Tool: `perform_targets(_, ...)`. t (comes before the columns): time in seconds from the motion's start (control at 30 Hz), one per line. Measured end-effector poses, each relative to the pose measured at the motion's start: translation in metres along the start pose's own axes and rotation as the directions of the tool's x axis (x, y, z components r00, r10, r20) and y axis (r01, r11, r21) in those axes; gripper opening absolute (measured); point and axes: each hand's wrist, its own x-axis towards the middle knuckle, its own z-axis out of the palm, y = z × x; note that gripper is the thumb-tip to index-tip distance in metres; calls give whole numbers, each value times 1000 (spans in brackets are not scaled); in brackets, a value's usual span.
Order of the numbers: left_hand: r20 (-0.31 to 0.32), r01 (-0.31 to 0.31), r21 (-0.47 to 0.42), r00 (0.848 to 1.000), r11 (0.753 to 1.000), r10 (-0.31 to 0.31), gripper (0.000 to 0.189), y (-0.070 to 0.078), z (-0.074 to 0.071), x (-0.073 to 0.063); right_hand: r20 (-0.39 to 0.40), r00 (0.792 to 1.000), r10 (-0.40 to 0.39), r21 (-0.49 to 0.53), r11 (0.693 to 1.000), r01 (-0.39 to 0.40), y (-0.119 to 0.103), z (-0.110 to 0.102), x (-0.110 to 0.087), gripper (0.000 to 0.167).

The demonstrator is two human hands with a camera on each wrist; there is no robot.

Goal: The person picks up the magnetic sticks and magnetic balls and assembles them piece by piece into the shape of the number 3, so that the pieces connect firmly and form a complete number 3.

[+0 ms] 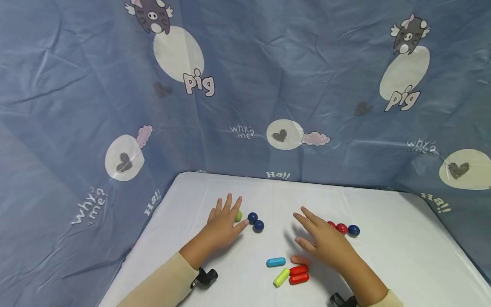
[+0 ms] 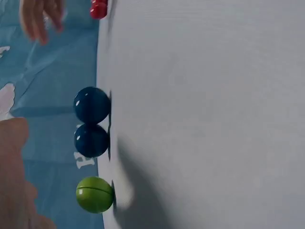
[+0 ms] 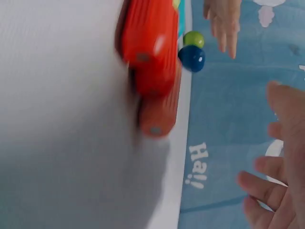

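My left hand, fingers spread, hovers over the table beside a green ball and two dark blue balls; the hand partly covers the green one in the head view. To the right, my right hand is held above the table with its fingers extended and nothing in its grasp. Beyond it two red balls and a dark blue ball lie in a row, one red ball partly hidden. Between the hands and nearer lie short ribbed sticks: blue, yellow-green, orange-brown and two red ones.
The white tabletop ends at a blue patterned curtain that hangs behind it and along the sides. A dark wrist strap shows at the left sleeve, another dark mount at the right.
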Motion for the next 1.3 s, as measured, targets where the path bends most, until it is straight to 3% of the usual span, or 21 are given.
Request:
perform_targets(0.1,-22,68,-169,997,983,-73,89,0,-3,4,30,999,37,61,997,-39,-8,4,0,60)
perform_targets(0.27,-2,176,-396,981,901,-193,98,1,-8,11,123,986,112,190,972,-134,-14,14,1,50)
perform_targets(0.43,10,216,-483,970,848,-242,98,-2,-7,15,188,970,152,264,944,-199,-14,21,1,52)
perform_targets(0.67,7,261,-565,950,782,-312,95,-9,-4,14,255,959,127,392,893,-223,-16,31,0,51)
perform_targets(0.8,2,275,-575,942,770,-335,92,-13,0,14,286,951,115,430,872,-235,-19,35,-2,51)
perform_targets(1.0,-11,238,-617,950,750,-311,81,-16,8,12,297,952,79,518,824,-230,-24,40,-6,46)
perform_targets(1.1,-20,212,-638,957,741,-291,76,-16,14,11,297,953,67,516,828,-219,-27,42,-8,43)
perform_targets(1.3,-48,184,-635,960,750,-276,71,-15,20,13,293,953,73,507,833,-219,-32,42,-7,38)
